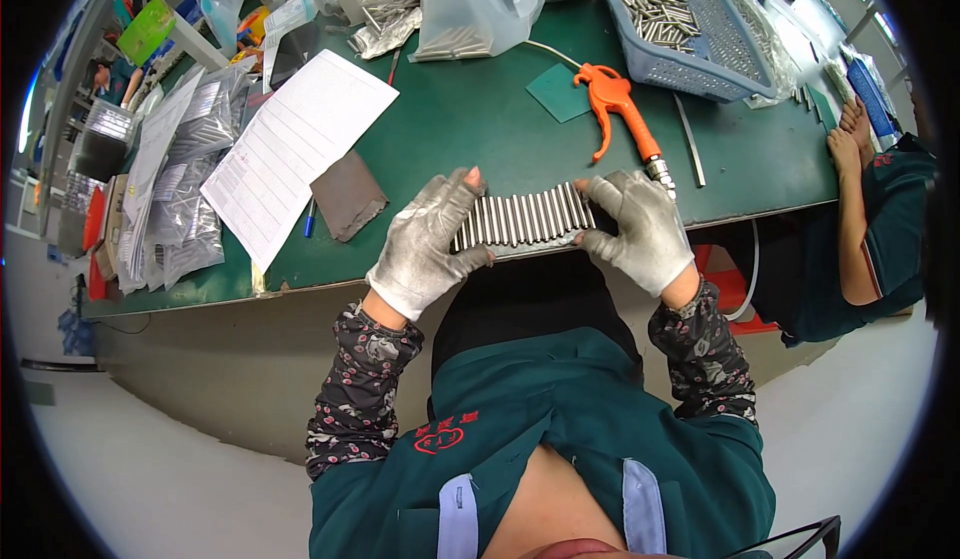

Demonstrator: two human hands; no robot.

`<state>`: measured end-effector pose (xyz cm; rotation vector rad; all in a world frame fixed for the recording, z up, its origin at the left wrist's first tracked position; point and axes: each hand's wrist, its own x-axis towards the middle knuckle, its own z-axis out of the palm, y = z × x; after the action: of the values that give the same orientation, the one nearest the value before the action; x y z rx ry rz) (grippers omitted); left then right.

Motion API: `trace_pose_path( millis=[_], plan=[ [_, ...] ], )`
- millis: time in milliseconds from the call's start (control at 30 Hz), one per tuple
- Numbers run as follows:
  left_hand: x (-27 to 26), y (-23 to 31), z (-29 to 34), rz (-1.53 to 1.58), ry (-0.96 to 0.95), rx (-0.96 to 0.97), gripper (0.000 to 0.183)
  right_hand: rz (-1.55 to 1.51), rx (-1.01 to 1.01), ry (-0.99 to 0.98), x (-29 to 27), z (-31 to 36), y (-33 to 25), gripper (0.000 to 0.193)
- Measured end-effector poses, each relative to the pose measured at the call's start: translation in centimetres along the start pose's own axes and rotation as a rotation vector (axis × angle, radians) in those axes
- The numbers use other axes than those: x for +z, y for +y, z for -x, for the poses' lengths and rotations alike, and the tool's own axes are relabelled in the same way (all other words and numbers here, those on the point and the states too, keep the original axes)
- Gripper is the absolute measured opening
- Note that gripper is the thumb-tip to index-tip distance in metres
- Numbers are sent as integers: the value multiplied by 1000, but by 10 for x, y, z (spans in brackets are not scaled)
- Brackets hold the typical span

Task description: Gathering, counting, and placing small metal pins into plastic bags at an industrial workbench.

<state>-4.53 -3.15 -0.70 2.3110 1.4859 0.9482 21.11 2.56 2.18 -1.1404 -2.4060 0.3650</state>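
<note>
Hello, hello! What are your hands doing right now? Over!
Left hand and right hand, both gloved, clamp a row of metal rods at the table edge. Orange air gun lies just behind.

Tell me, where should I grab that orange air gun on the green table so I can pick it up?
Grip the orange air gun by its fat curved handle at the far end, coming down from above. It lies flat, with its thin metal nozzle pointing towards the right hand, so the handle is probably the easiest part to wrap fingers round.
</note>
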Motion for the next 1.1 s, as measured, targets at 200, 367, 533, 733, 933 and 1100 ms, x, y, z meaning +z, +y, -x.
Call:
trace_pose_path(
  millis=[200,367,533,733,933,1100],
  plan=[
    [-7,22,-7,-279,-218,107,91,79,-263,-26,5,8,-7,66],
    [-17,22,0,-376,-324,53,89,168,-273,-148,18,11,-19,71],
    [-29,17,10,-370,-294,17,75,162,-283,-160,28,7,-28,71],
    [-28,18,12,-406,-307,8,75,178,-301,-167,33,5,-34,71],
    [-19,23,7,-419,-325,23,87,158,-234,-147,26,12,-25,72],
    [-11,31,-3,-410,-341,31,78,58,-238,-102,19,13,-16,67]
  ],
)
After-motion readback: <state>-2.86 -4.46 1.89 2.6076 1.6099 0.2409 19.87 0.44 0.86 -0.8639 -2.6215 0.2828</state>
